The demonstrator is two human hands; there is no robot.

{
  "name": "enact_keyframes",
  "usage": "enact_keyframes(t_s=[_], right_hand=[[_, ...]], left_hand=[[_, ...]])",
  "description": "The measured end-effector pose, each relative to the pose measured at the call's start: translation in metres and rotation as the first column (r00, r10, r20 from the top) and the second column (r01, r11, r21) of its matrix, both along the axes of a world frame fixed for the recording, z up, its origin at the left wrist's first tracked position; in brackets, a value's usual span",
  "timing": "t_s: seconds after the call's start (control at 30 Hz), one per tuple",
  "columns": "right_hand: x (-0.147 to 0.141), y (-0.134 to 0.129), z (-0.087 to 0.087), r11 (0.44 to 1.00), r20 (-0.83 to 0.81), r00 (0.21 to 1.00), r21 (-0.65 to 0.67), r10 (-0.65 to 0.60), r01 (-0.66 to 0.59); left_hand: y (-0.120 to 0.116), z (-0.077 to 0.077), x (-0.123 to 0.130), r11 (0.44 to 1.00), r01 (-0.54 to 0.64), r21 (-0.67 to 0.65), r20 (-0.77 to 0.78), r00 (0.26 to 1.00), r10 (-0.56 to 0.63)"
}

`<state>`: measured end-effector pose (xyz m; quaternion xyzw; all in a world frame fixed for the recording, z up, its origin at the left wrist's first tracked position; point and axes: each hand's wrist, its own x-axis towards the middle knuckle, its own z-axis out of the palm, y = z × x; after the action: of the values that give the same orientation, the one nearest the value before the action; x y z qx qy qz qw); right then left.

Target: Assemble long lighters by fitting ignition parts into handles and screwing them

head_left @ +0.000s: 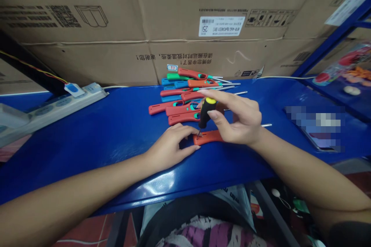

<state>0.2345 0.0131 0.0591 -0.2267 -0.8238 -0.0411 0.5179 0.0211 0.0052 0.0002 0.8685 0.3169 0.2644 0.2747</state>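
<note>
My right hand (pixel 239 117) grips a short screwdriver (pixel 206 114) with a black and yellow handle. Its tip points down onto the handle end of an orange-red gas lighter (pixel 209 136), which lies flat on the blue table. Part of that lighter is hidden under my right hand, and a metal rod shows beyond the wrist. My left hand (pixel 175 144) pinches the lighter's handle end between thumb and fingers. Just behind, several more lighters (pixel 183 118) in red, blue and green lie in a loose pile with their metal rods toward the right.
A white power strip (pixel 62 108) with a plug lies on the table's left side. At right rests a phone-like flat device (pixel 315 129), its screen blurred. A cardboard box (pixel 116 61) stands behind the table (pixel 124 108). A small numbered label (pixel 172 68) sits behind the pile.
</note>
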Motion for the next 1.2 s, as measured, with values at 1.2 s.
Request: enact_keyframes(t_s=[1.2], right_hand=[[0.0011, 0.0068, -0.0025, 0.973, -0.008, 0.987, -0.169, 0.161, -0.16]], left_hand=[[0.0, -0.0006, -0.0001, 1.0, 0.005, 0.004, -0.005, 1.0, -0.005]])
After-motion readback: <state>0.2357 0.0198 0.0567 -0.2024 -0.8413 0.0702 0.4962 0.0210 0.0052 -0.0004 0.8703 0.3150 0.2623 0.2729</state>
